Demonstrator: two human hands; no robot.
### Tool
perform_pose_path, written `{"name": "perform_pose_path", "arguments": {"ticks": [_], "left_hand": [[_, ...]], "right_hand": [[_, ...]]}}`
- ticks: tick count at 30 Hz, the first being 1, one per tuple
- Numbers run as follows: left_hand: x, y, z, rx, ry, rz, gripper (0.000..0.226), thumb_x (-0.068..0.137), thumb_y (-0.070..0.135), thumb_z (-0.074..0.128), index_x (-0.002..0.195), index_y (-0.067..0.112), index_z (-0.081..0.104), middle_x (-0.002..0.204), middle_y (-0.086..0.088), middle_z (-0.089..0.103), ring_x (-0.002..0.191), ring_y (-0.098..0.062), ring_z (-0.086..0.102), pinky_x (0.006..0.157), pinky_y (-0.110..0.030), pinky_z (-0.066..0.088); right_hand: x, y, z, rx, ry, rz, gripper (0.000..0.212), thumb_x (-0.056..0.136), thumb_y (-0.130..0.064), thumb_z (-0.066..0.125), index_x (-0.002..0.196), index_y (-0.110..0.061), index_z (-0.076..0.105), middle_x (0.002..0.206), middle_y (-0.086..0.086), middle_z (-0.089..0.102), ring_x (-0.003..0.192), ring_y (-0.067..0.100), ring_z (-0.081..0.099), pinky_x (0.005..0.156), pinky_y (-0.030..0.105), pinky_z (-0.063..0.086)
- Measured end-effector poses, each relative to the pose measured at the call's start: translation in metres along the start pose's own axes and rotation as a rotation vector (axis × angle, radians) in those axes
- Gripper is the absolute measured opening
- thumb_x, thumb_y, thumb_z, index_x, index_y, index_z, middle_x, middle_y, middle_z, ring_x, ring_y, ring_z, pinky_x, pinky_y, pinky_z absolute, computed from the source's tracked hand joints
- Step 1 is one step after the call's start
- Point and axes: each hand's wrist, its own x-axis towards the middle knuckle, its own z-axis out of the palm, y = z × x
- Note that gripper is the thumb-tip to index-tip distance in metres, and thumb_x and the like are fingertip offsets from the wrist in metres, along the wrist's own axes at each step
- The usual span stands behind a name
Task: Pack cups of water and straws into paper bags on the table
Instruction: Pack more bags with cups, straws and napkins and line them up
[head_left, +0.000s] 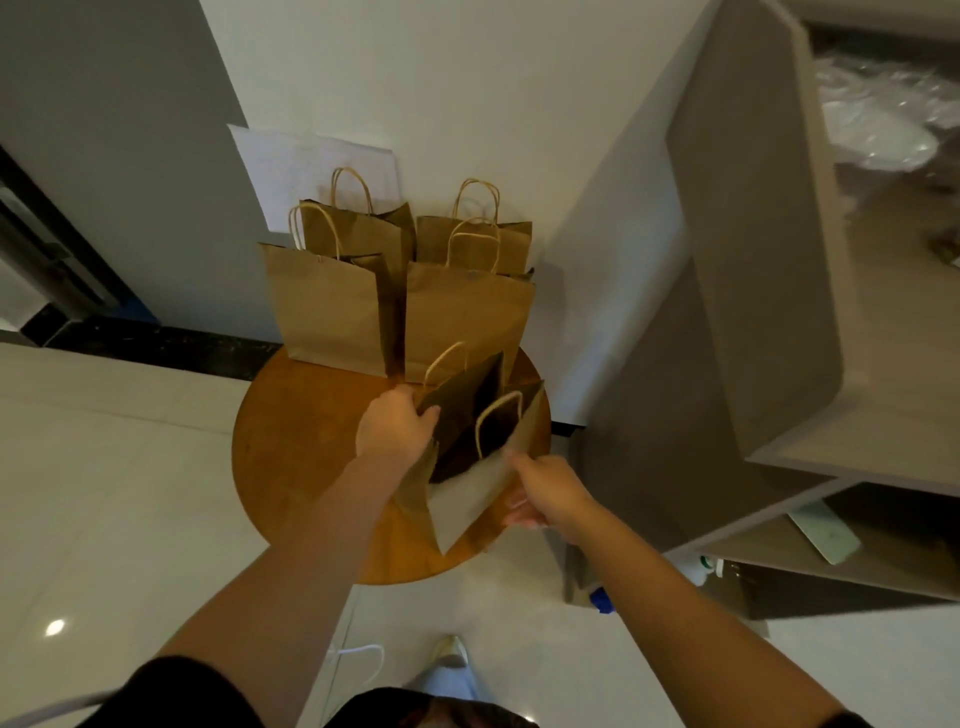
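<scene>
Gripping the paper bag (470, 483) on the round table (291, 457): left hand (395, 423) pinching its rim, right hand (545, 493) clasping its near side. Standing tilted, mouth gaping up and away.

- Bags (332, 312): brown kraft paper, matt, with twisted paper-cord handles.
- Table (291, 441): round, warm brown wood, smooth with a slight sheen.
- Floor (104, 467): pale tiles, glossy, reflecting lamps.
- Shelf (753, 260): grey-beige board, matt.
- Wrap (878, 114): clear, crinkled plastic.
</scene>
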Motion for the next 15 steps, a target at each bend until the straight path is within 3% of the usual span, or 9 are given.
{"name": "perform_pose_path", "arguments": {"ticks": [2,5,9,12,15], "left_hand": [[-0.022,0.005,-0.002,0.121,0.058,0.075,0.018,0.091,0.026,0.056,0.103,0.012,0.057,0.097,-0.005,0.059,0.093,-0.021,0.058,0.076,-0.033,0.053],[-0.064,0.026,-0.003,0.256,0.114,0.160,0.011,0.090,0.021,0.055,0.100,0.015,0.055,0.092,-0.002,0.054,0.087,-0.017,0.054,0.068,-0.027,0.045],[-0.119,0.071,-0.003,0.202,0.126,0.227,0.008,0.093,0.021,0.051,0.089,0.015,0.055,0.079,-0.001,0.055,0.077,-0.019,0.059,0.061,-0.030,0.049],[-0.153,0.110,-0.009,0.136,0.160,0.340,0.015,0.093,0.020,0.050,0.082,0.012,0.056,0.071,-0.002,0.053,0.075,-0.024,0.061,0.065,-0.035,0.051],[-0.178,0.150,-0.018,0.053,0.208,0.471,0.019,0.092,0.021,0.052,0.079,0.010,0.059,0.068,-0.003,0.056,0.072,-0.022,0.060,0.068,-0.036,0.052]], "right_hand": [[-0.016,0.007,-0.007,-0.049,-0.012,-0.059,0.034,0.096,-0.044,0.045,0.105,-0.012,0.052,0.093,0.012,0.065,0.062,0.018,0.067,0.046,0.019,0.046],[-0.042,0.019,-0.018,-0.199,0.006,-0.157,0.027,0.097,-0.036,0.046,0.101,-0.012,0.056,0.092,0.009,0.065,0.071,0.017,0.067,0.052,0.019,0.048],[-0.082,0.031,-0.045,-0.309,0.045,-0.293,0.025,0.095,-0.029,0.049,0.090,-0.007,0.061,0.083,0.012,0.062,0.074,0.023,0.062,0.068,0.030,0.051],[-0.111,0.038,-0.071,-0.349,0.126,-0.388,0.025,0.091,-0.025,0.050,0.069,-0.013,0.049,0.074,0.011,0.052,0.069,0.024,0.052,0.065,0.034,0.046],[-0.135,0.039,-0.100,-0.374,0.189,-0.419,0.022,0.089,-0.022,0.051,0.070,-0.010,0.051,0.070,0.011,0.051,0.066,0.025,0.051,0.061,0.034,0.045]]}}
